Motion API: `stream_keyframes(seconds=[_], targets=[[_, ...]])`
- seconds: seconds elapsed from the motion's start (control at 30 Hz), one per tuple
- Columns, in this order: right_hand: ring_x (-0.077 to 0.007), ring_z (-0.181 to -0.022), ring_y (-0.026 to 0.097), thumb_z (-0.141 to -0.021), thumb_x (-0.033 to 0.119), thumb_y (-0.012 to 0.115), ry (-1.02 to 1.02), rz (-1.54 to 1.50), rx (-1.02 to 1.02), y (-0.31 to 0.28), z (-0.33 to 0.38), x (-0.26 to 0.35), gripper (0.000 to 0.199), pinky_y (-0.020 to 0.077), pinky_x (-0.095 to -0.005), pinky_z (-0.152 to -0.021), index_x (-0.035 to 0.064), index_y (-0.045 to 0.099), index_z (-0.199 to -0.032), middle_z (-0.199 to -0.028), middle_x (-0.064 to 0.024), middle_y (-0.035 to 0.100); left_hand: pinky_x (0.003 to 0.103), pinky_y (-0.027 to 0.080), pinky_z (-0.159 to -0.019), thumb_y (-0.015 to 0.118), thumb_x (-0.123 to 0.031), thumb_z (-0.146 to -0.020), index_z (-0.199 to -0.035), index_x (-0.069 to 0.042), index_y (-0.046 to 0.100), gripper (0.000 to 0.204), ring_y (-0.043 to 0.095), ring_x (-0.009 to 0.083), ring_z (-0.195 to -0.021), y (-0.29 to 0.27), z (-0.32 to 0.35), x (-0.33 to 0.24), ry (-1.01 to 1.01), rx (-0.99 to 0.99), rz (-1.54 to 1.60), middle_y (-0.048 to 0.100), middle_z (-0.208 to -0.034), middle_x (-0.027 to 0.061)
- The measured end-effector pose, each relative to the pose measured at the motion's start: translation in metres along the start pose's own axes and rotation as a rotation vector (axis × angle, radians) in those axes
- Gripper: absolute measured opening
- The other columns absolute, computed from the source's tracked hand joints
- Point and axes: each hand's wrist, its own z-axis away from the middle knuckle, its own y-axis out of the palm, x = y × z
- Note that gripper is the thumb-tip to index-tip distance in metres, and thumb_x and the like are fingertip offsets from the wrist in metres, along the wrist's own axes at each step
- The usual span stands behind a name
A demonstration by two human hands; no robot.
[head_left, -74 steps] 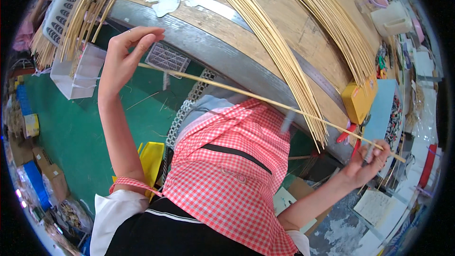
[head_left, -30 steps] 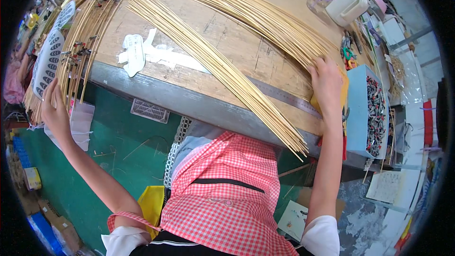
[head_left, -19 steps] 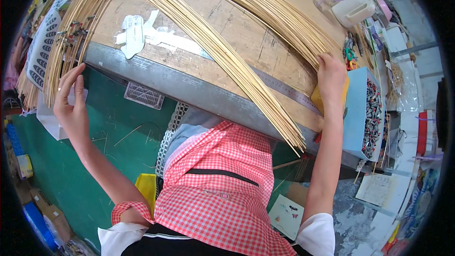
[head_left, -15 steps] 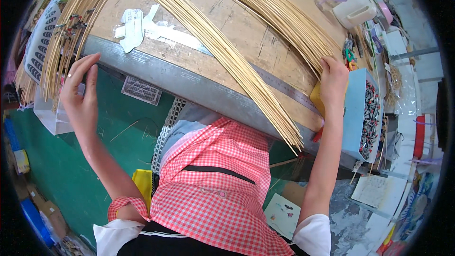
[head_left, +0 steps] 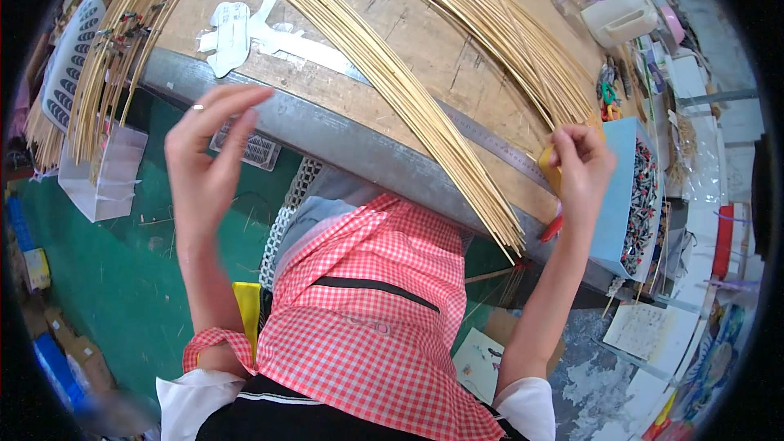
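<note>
The left hand (head_left: 208, 155) is raised in the air in front of the worktop's (head_left: 425, 49) grey metal edge, palm turned inward, fingers loosely spread and slightly curled — its grip is apart and holds nothing. A ring shows on one finger. The right hand (head_left: 581, 170) sits at the right end of the worktop, just where the long bundles of bamboo sticks (head_left: 384, 82) run out toward the near edge. Its fingertips are pinched together at the yellow block (head_left: 549, 173) beside the metal ruler (head_left: 490, 143); whether the grip is clamped on a stick or on the block itself cannot be told.

The bamboo sticks lie in two broad sheaves across the wooden worktop, one running from the far left down to the near right, the other (head_left: 498, 24) curving farther right, its ends close to the right hand. A third bunch (head_left: 114, 49) hangs over the left end of the worktop, above a clear plastic bin (head_left: 102, 180). White paper cut-outs (head_left: 245, 28) lie flat on the wood between the left bunch and the middle sheaf.

Just right of the right hand stands a light blue box (head_left: 625, 196) filled with small dark pieces. A red-and-white checked apron (head_left: 367, 310) covers the person's lap below the worktop edge — green floor (head_left: 90, 294) shows to the left.
</note>
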Motion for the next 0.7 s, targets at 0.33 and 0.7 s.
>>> stream_keyframes(seconds=[0.33,0.7], targets=[[-0.0066,-0.053,0.052,-0.086,-0.006,0.059,0.36,-0.632,0.527,0.076,0.128,0.031,0.005,0.042,-0.0178,-0.047,-0.0082,0.06,-0.09,-0.076,-0.0113,0.064,0.029,0.056,-0.076,0.061,-0.016,-0.09,-0.117,0.007,0.056,0.036,0.067,0.0248,-0.094,0.04,0.007,0.0,-0.352,-0.011,0.911,0.065,-0.105,0.0195],[-0.0127,-0.068,0.059,-0.087,-0.006,0.058,0.172,-0.389,0.183,0.095,0.152,0.015,0.005,0.0481,-0.0232,-0.061,-0.0067,0.06,-0.091,-0.082,-0.0114,0.064,0.032,0.06,-0.065,0.065,-0.009,-0.085,-0.096,0.004,0.065,0.017,0.07,0.0224,-0.073,0.043,0.015,0.021,-0.423,-0.056,0.967,0.069,-0.083,0.0163]])
